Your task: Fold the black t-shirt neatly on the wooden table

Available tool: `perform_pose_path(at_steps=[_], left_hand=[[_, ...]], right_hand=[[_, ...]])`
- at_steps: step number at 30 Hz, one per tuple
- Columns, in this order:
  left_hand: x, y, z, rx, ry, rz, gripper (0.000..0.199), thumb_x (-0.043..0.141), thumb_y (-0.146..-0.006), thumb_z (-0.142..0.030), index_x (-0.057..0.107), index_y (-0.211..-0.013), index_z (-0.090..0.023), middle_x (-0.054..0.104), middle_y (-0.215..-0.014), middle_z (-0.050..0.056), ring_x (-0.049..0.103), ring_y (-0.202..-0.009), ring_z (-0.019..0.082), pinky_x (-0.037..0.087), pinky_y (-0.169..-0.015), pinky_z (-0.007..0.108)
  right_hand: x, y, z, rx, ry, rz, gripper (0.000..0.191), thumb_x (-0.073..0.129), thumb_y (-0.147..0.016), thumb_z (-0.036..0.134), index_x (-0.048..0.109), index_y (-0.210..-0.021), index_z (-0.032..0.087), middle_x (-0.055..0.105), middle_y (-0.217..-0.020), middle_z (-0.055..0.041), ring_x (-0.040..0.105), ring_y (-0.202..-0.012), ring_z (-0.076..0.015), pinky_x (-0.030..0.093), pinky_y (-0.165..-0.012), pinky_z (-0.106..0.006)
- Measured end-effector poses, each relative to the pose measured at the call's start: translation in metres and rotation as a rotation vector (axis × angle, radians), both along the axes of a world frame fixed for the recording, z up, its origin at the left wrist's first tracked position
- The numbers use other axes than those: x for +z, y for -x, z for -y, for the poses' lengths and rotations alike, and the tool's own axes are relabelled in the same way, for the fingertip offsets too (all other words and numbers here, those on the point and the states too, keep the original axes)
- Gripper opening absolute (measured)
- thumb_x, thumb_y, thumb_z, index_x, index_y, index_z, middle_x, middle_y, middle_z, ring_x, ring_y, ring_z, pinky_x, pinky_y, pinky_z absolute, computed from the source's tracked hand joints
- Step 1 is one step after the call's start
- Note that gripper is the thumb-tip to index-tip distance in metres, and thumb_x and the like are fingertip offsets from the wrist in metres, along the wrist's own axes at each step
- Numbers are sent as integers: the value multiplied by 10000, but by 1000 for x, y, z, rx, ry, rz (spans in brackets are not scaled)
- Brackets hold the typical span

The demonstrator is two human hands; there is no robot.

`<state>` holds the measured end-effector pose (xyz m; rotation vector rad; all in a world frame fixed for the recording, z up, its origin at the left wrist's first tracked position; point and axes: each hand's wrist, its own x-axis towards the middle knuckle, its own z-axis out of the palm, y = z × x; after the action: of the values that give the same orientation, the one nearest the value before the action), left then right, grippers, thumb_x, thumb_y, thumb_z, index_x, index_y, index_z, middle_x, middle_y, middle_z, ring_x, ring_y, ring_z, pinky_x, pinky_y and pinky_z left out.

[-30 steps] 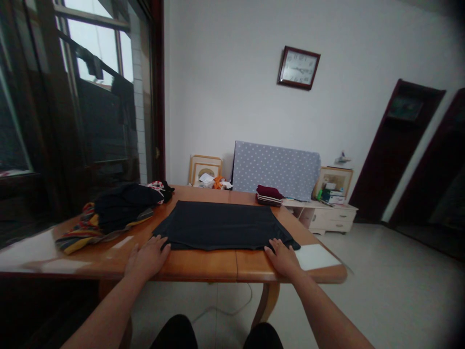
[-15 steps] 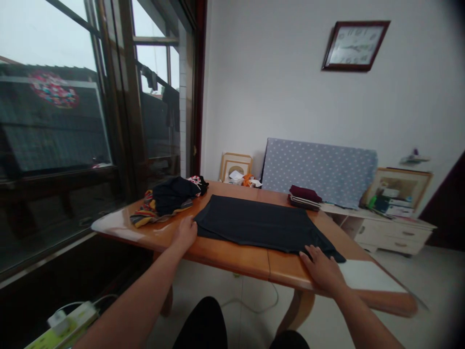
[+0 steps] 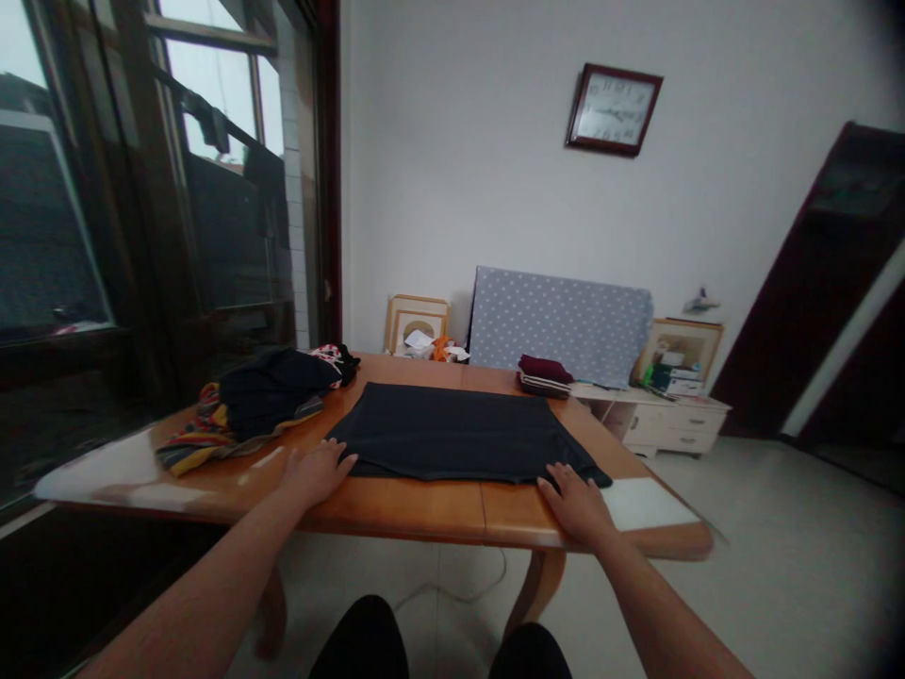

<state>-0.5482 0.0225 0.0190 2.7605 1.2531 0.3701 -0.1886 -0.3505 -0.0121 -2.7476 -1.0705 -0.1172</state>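
A dark navy garment [image 3: 452, 434] lies folded into a wide, flat shape on the wooden table. At its near left corner rests my left hand [image 3: 318, 473], palm down, with the fingers spread and the tips touching the cloth's edge. My right hand [image 3: 576, 505] lies flat at the near right edge, its outstretched fingertips on the fabric. Neither hand grips anything. Whether the garment is a shirt or trousers cannot be made out.
To the left is a loose heap of dark and striped clothes [image 3: 265, 401]. A small folded stack [image 3: 544, 375] with maroon on top sits at the table's far right. The wooden table [image 3: 417, 509] has a pale patch [image 3: 647, 504] near its right end. Windows border the left side.
My left hand has loosened from a closed grip at the cloth's left corner and now lies flat there. The right hand stays on the near right edge. The view has swung right.
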Motion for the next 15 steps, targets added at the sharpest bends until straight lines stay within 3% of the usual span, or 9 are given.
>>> perform_pose_path(at_steps=[7, 12, 15], left_hand=[[-11, -5, -11, 19, -4, 54, 655, 325, -946, -591, 588, -1367, -162, 463, -1521, 201, 393, -1420, 371, 264, -1105, 655], [8, -12, -9, 37, -32, 44, 594, 377, -934, -581, 685, -1229, -167, 607, -1376, 199, 532, -1281, 419, 248, -1081, 701], [16, -29, -7, 25, -178, 65, 569, 429, -925, -518, 649, -1287, -138, 557, -1430, 209, 494, -1325, 404, 287, -1104, 628]], right_hand=[[8, 6, -2, -15, -13, -19, 630, 340, -988, 537, 456, -1500, 189, 395, -1577, -112, 283, -1493, -265, 153, -1204, -499], [6, 5, -1, -2, -11, -14, 637, 329, -987, 539, 449, -1503, 185, 388, -1582, -103, 279, -1496, -262, 148, -1208, -498], [12, -2, 1, 18, -13, -53, 636, 350, -971, 569, 494, -1471, 203, 423, -1561, -104, 317, -1480, -284, 205, -1187, -517]])
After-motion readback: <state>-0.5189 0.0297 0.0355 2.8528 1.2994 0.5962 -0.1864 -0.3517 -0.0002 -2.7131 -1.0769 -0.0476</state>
